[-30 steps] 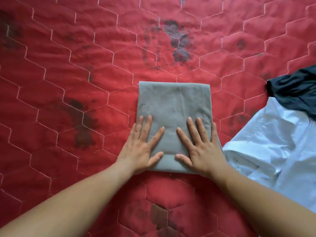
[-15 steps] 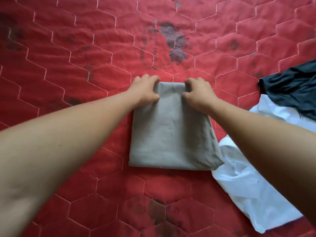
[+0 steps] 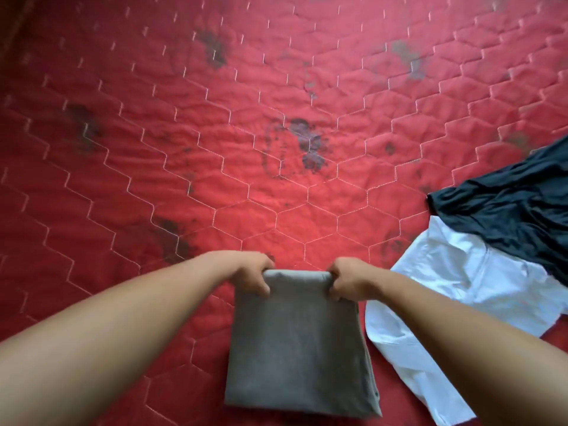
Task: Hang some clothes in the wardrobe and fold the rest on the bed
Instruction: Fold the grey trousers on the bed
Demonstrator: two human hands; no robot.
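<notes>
1. Grey folded garment [image 3: 299,345] lies on the red quilted bed [image 3: 215,155], just beside a white shirt [image 3: 455,302] and a dark garment [image 3: 516,210].
2. Left hand [image 3: 250,276] and right hand [image 3: 347,281], apart, each pinch a far corner of it.
3. Step judged: folding on the bed, final fold or lift.
4. Next move calls for drawing both corners evenly so the layers stay aligned.

Dark stains [image 3: 309,146] blotch the red hexagon-quilted cover [image 3: 153,118] in several places.
</notes>
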